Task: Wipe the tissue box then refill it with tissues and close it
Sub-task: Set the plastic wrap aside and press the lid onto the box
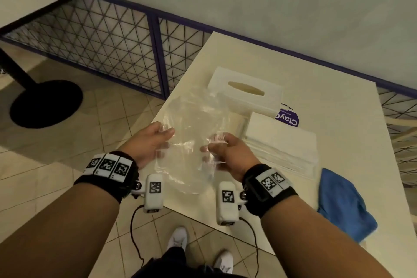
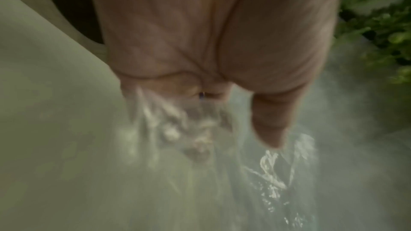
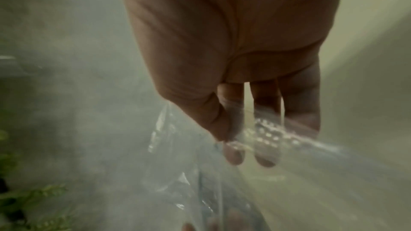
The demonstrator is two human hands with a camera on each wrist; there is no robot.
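A clear plastic wrapper (image 1: 191, 133) is stretched in the air between both hands, over the near left corner of the table. My left hand (image 1: 155, 140) grips its left edge and my right hand (image 1: 222, 151) pinches its right edge (image 3: 251, 138). The crinkled film (image 2: 200, 134) blurs in the left wrist view. A white tissue box (image 1: 246, 95) with an oval slot stands behind the wrapper. A bare stack of white tissues (image 1: 279, 142) lies on the table right of my right hand.
A blue cloth (image 1: 343, 205) lies at the near right edge of the cream table (image 1: 338, 101). A purple printed pack (image 1: 290, 118) shows behind the tissues. A mesh railing (image 1: 101, 45) and a black table base (image 1: 45, 104) stand to the left, on tiled floor.
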